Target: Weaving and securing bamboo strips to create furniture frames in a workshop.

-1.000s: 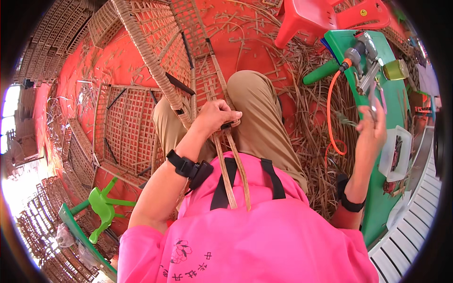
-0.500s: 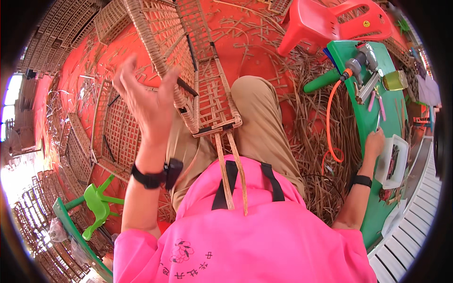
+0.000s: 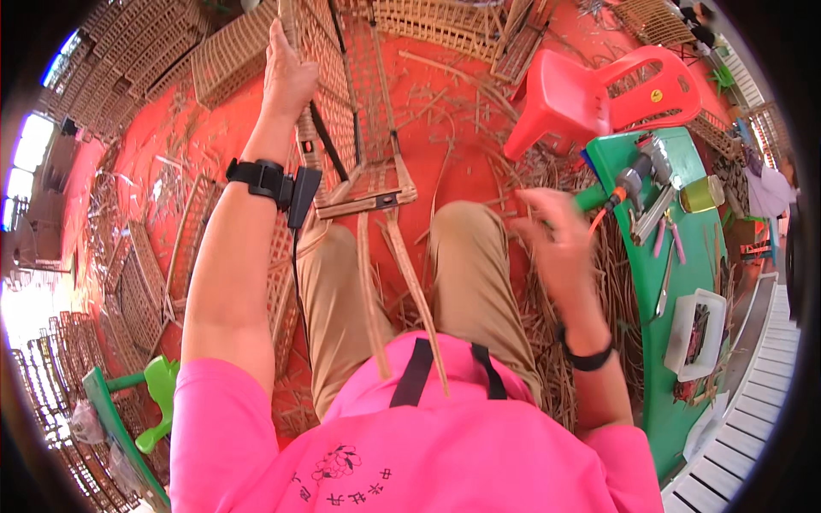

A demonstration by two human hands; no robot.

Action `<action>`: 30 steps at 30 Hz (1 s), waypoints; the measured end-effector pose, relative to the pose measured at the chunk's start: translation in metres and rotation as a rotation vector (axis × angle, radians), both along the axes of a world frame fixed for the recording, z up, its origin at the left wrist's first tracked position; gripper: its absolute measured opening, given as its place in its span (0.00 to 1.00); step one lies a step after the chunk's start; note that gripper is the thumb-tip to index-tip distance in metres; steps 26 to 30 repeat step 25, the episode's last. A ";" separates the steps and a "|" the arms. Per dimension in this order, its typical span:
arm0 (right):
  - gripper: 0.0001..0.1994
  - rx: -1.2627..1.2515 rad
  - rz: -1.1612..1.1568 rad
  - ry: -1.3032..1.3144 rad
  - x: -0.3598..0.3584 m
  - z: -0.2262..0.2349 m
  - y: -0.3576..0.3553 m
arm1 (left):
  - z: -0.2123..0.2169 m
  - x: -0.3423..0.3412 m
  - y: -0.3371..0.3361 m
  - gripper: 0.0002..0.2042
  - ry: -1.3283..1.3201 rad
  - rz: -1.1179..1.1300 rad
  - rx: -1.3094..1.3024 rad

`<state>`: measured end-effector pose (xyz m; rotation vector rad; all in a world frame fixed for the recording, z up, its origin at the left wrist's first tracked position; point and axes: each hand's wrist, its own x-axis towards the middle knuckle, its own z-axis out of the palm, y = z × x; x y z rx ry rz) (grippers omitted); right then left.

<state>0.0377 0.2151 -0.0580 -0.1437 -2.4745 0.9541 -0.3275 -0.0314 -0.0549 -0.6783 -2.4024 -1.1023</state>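
Observation:
A tan woven rattan basket (image 3: pixel 363 201) with dark bindings stands tilted beyond my knees. Two loose flat strips (image 3: pixel 410 274) hang from its near end toward my lap. On the basket's upper left rim is my left hand (image 3: pixel 289 81), closed around the edge. My right hand (image 3: pixel 560 244) is in the air between my right knee and the green table, blurred, its fingers apart and nothing visible in them. On the green table (image 3: pixel 671 376) lie a slim metal hand tool (image 3: pixel 664 286), pink-handled pliers (image 3: pixel 669 235) and an air stapler (image 3: pixel 641 184) with an orange hose.
A red plastic chair (image 3: pixel 569 98) stands beyond the table. A white tray (image 3: pixel 697 333) of small bits sits on the table. Cut strips (image 3: pixel 611 316) litter the red floor at right. Woven panels (image 3: pixel 137 274) and a green stool (image 3: pixel 160 402) are at left.
My left hand has reached forward onto the basket's rim, and the basket has moved forward and left. My right hand has left the metal tool on the table and come inward.

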 end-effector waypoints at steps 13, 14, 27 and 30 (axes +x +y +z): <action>0.20 -0.110 0.323 0.119 -0.139 -0.095 -0.056 | 0.020 -0.018 0.021 0.44 -0.175 0.057 0.019; 0.19 -0.107 0.314 0.165 -0.132 -0.089 -0.057 | 0.021 -0.012 0.022 0.44 -0.126 0.060 -0.011; 0.28 -0.957 0.295 -0.119 -0.067 -0.107 -0.080 | -0.001 0.052 0.015 0.46 -0.033 0.019 0.087; 0.28 -0.957 0.295 -0.119 -0.067 -0.107 -0.080 | -0.001 0.052 0.015 0.46 -0.033 0.019 0.087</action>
